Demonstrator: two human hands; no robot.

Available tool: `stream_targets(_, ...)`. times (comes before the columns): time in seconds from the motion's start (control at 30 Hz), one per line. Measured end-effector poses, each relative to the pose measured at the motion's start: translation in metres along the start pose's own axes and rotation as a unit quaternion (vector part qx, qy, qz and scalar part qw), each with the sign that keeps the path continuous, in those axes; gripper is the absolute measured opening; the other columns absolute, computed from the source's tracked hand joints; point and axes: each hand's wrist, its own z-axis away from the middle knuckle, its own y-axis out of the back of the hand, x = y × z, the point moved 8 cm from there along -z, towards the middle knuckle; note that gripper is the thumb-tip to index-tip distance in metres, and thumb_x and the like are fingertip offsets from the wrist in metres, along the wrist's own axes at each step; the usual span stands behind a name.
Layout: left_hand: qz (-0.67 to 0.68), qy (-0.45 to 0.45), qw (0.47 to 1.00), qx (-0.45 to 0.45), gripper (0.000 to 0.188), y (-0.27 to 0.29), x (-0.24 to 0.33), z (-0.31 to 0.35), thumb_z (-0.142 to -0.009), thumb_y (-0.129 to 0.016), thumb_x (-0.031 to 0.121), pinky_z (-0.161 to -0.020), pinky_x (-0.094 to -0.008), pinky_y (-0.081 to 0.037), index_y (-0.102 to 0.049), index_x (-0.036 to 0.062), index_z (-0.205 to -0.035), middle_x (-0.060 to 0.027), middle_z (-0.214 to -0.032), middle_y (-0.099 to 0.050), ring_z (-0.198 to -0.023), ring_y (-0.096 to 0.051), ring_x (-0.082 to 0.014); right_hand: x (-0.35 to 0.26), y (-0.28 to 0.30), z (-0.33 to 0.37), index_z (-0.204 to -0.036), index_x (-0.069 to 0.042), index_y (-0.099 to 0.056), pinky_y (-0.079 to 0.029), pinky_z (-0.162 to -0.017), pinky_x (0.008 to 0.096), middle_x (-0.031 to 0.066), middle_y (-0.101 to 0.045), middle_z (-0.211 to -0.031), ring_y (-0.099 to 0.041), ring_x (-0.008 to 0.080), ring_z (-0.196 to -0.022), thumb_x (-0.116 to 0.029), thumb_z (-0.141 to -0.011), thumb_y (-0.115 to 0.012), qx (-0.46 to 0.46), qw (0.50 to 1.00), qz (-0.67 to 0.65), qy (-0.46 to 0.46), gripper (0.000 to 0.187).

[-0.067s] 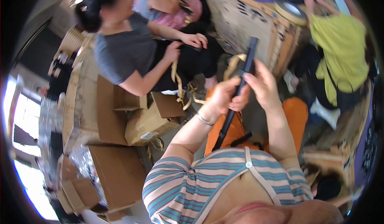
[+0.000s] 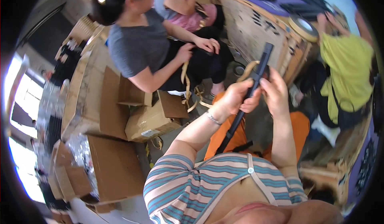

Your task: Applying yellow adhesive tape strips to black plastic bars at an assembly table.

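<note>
A long, narrow black strip (image 2: 239,120) with a raised section runs slantwise in front of my body, its lower end near my lap. My left hand (image 2: 239,98) is closed around its middle, thumb on top. Higher up, my right hand (image 2: 276,90) pinches the strip's right edge with thumb and fingers; the fingertips are partly hidden behind it. A curled tan ribbon (image 2: 249,70) shows just left of the strip's upper part; where it is attached is hidden. My orange trousers (image 2: 228,132) are below the strip.
Open cardboard boxes (image 2: 154,122) stand at my left, one with clear plastic (image 2: 82,154). A person in grey (image 2: 138,44) sits ahead-left with tan ribbons hanging; another in yellow-green (image 2: 346,72) works at right. A wooden bench (image 2: 256,28) holds a tape roll (image 2: 304,28).
The whole view has shifted, so my surroundings sit farther right in the upper part. Both hands keep their hold on the black strip; the right fingers have moved slightly against its edge.
</note>
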Motion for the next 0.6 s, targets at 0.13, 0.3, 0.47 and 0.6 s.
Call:
stream_targets(0.13, -0.062, -0.053, 0.996, 0.044, 0.04, -0.004, 0.019, -0.018, -0.094, -0.03, 0.04, -0.035, -0.0216, -0.026, -0.045, 0.0076, -0.077, -0.0009, -0.051, -0.04, -0.037, -0.035, -0.0095, -0.008, 0.017, -0.01, -0.119, 0.001, -0.047, -0.036, -0.061, 0.0188, 0.0007, -0.054, -0.087, -0.047, 0.0048, -0.07, -0.006, -0.089, -0.044, 0.029, 0.999, -0.011, -0.007, 0.03)
stream_targets(0.3, -0.077, -0.128, 0.987, 0.05, 0.03, 0.02, 0.007, 0.006, -0.091, -0.043, 0.033, -0.042, -0.0209, -0.035, -0.048, 0.0041, -0.091, -0.0047, -0.062, -0.048, -0.048, -0.045, -0.0109, 0.017, 0.043, 0.01, -0.125, 0.001, -0.044, -0.038, -0.06, 0.02, 0.0044, -0.056, -0.087, -0.048, 0.0072, -0.069, -0.008, -0.091, -0.043, 0.058, 0.995, 0.062, -0.055, 0.035)
stream_targets(0.47, -0.124, -0.069, 0.99, 0.027, 0.035, 0.029, -0.037, 0.021, -0.089, -0.051, 0.034, -0.046, -0.0197, -0.04, -0.045, 0.0045, -0.106, -0.0054, -0.067, -0.051, -0.051, -0.048, -0.0093, 0.022, 0.051, 0.028, -0.13, -0.001, -0.04, -0.036, -0.052, 0.0174, 0.0048, -0.056, -0.086, -0.045, 0.0054, -0.059, -0.007, -0.092, -0.042, 0.025, 0.989, 0.108, -0.102, 0.039)
stream_targets(0.6, -0.145, -0.053, 0.985, 0.082, 0.017, 0.037, -0.06, 0.038, -0.093, -0.046, 0.022, -0.039, -0.0198, -0.032, -0.047, 0.0065, -0.1, -0.0015, -0.06, -0.046, -0.043, -0.042, -0.0078, 0.023, 0.043, 0.039, -0.131, -0.004, -0.04, -0.034, -0.048, 0.0159, 0.0037, -0.056, -0.082, -0.041, 0.0039, -0.053, -0.002, -0.091, -0.039, 0.001, 0.978, 0.173, -0.118, 0.04)
